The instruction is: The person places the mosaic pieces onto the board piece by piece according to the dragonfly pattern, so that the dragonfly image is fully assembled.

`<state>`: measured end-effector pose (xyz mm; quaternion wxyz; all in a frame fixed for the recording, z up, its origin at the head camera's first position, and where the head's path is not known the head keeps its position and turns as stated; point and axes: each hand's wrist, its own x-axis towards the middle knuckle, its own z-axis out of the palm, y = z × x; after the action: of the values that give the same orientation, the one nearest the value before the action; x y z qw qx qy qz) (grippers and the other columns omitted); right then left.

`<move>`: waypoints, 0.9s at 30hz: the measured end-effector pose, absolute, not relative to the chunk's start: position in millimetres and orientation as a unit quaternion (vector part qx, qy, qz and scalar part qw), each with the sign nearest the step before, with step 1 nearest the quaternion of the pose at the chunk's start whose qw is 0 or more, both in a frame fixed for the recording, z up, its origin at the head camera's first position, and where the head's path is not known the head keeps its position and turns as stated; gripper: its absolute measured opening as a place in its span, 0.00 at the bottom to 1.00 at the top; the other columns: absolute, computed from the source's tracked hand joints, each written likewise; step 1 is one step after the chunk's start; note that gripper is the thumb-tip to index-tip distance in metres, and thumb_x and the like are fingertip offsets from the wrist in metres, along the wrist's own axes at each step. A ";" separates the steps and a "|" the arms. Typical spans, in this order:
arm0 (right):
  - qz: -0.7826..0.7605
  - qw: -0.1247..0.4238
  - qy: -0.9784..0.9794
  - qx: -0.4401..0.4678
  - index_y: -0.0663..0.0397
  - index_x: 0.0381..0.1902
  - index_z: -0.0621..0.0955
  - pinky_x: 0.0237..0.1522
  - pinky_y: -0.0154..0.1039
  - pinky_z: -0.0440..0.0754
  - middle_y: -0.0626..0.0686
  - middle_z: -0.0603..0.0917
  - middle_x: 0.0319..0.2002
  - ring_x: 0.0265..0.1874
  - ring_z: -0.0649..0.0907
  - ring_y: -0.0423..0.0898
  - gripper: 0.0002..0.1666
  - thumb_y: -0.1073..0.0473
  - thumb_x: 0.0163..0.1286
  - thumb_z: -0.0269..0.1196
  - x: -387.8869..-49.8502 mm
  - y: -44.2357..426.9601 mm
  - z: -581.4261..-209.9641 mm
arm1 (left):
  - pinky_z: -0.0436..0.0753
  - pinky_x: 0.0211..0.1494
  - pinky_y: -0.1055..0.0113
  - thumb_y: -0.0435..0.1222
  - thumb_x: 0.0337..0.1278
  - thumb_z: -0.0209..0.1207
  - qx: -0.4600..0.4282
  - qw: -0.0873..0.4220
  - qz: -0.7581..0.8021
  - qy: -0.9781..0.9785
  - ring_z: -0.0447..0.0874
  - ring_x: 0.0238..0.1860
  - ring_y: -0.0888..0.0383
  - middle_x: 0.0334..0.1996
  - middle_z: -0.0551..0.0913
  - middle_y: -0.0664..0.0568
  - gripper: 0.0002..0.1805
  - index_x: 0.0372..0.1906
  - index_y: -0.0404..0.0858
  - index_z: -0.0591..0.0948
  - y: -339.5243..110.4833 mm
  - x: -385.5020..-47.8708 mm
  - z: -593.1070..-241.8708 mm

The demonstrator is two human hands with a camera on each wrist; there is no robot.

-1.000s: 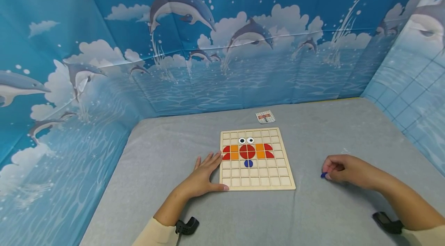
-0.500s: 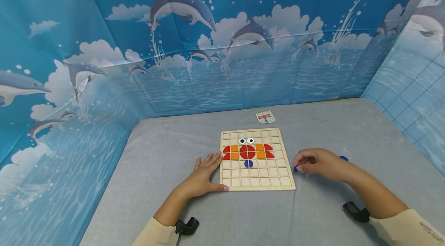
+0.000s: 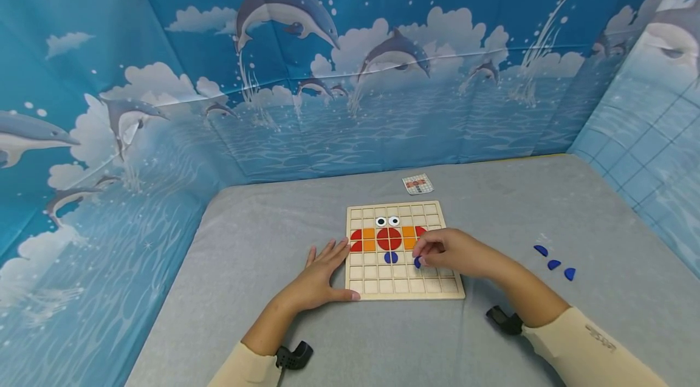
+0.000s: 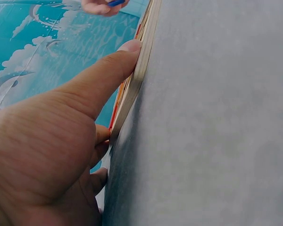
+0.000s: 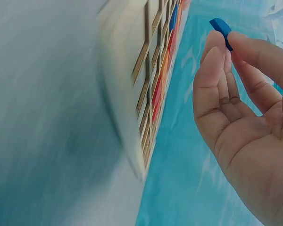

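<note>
A square wooden grid board [image 3: 378, 287] lies on the grey cloth, bearing red, orange, blue and eye-marked pieces. In the head view my left hand [image 3: 314, 280] rests at its left edge, fingers spread and fairly straight, thumb [image 4: 118, 66] on the near-left corner. Above the right half of the board, my right hand [image 3: 454, 250] pinches a small blue rounded game piece [image 5: 221, 32] between thumb and fingertips. The right wrist view has this piece held apart from the grid. Two blue pieces [image 3: 391, 257] sit side by side below the red circle [image 3: 389, 239]. Some red pieces are partly hidden by my right hand.
Three loose blue pieces [image 3: 554, 265] lie on the cloth at the right. A small printed card [image 3: 417, 184] with a similar pattern lies behind the board. A dolphin-printed curtain [image 3: 350, 119] hangs along the back and sides.
My right hand has carried the blue game piece leftward from the cloth to over the board, exposing the loose blue pieces at the right. The left hand and the board have stayed put.
</note>
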<state>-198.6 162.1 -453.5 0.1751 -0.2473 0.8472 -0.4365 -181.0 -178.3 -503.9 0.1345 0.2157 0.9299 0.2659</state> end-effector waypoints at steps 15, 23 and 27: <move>-0.417 0.193 0.844 -0.275 0.51 0.38 0.87 0.36 0.32 0.81 0.47 0.85 0.33 0.32 0.80 0.42 0.06 0.67 0.68 0.65 -218.9 111.9 -462.8 | 0.32 0.82 0.39 0.64 0.47 0.70 0.212 0.131 0.254 0.934 0.38 0.84 0.52 0.82 0.50 0.60 0.59 0.81 0.49 0.56 -177.7 -181.7 -504.2; -0.373 0.202 0.870 -0.253 0.46 0.34 0.86 0.37 0.35 0.79 0.45 0.82 0.30 0.32 0.79 0.42 0.06 0.65 0.66 0.68 -217.6 98.9 -468.7 | 0.32 0.82 0.39 0.64 0.47 0.70 0.212 0.134 0.256 0.934 0.38 0.84 0.52 0.82 0.50 0.60 0.60 0.81 0.49 0.55 -177.3 -181.5 -504.2; -0.357 0.198 0.877 -0.254 0.45 0.32 0.86 0.37 0.35 0.78 0.44 0.81 0.29 0.32 0.79 0.42 0.06 0.64 0.67 0.68 -216.0 96.5 -470.3 | 0.32 0.82 0.39 0.64 0.47 0.70 0.210 0.134 0.254 0.934 0.38 0.84 0.52 0.82 0.49 0.61 0.60 0.81 0.50 0.55 -177.6 -181.4 -504.7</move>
<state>-216.0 96.5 -470.3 0.1984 -0.2536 0.8769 -0.3569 -181.4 -177.6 -504.7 0.1345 0.2102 0.9344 0.2544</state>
